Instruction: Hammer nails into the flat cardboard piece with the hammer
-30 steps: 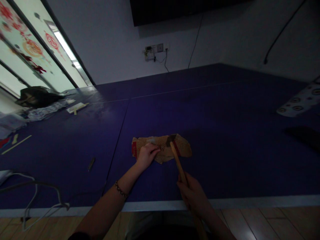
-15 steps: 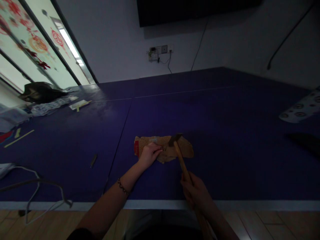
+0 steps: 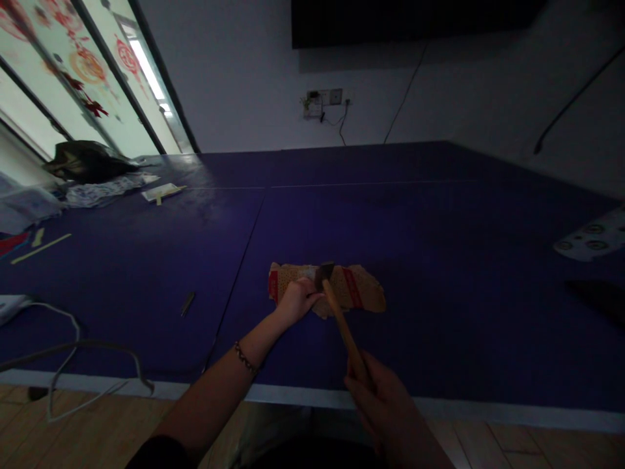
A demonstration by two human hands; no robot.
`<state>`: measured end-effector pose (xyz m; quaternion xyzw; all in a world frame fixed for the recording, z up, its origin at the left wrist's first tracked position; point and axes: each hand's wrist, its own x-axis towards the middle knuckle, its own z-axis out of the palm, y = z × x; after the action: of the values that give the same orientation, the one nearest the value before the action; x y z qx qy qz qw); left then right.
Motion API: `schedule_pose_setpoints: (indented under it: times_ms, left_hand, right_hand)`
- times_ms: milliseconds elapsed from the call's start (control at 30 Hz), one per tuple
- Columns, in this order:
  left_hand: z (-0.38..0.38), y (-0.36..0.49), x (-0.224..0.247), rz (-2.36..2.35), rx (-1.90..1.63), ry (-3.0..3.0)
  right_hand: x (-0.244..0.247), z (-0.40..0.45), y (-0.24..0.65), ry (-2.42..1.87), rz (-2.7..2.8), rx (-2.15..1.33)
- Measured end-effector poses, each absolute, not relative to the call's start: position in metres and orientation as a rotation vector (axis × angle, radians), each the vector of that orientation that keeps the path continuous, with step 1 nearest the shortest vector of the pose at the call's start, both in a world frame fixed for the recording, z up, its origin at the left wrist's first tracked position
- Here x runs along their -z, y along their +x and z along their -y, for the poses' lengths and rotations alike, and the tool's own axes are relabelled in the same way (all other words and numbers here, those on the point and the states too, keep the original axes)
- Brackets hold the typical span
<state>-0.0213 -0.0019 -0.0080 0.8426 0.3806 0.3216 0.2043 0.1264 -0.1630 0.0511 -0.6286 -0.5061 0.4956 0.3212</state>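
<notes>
A torn piece of brown cardboard [image 3: 370,293] with red bands lies flat on the purple table [image 3: 439,234]. My left hand [image 3: 295,302] rests on its left half, thumb and fingers pinched together; whatever they grip is too small and dark to make out. My right hand [image 3: 385,400] is closed around the wooden handle of a hammer [image 3: 340,320]. The dark hammer head is right at my left fingertips, over the cardboard, and hides part of them. Whether the head touches anything there I cannot tell.
Left of the cardboard lies a small dark metal piece [image 3: 187,303]. A white cable [image 3: 73,326] loops over the table's front left edge. Farther back are a white packet [image 3: 162,192] and a dark bag [image 3: 90,161]. At right sits a pale patterned object [image 3: 590,238].
The hammer head has moved left, from the cardboard's right half to my left fingertips. My left hand keeps its place on the cardboard. The view has shifted slightly.
</notes>
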Motion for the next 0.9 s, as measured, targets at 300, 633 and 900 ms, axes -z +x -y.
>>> schedule_pose_setpoints:
  times_ms: [300, 633, 900]
  left_hand:
    - [0.000, -0.019, 0.011, -1.043, -0.925, 2.380]
    - [0.000, -0.018, 0.011, -1.015, -0.929, 2.373]
    - [0.000, -0.020, 0.013, -1.002, -0.986, 2.327]
  right_hand:
    - [-0.050, 0.165, 0.126, -1.693, 1.308, -1.227]
    - [-0.046, 0.164, 0.124, -1.704, 1.382, -1.113]
    - [-0.037, 0.165, 0.128, -1.679, 1.308, -1.191]
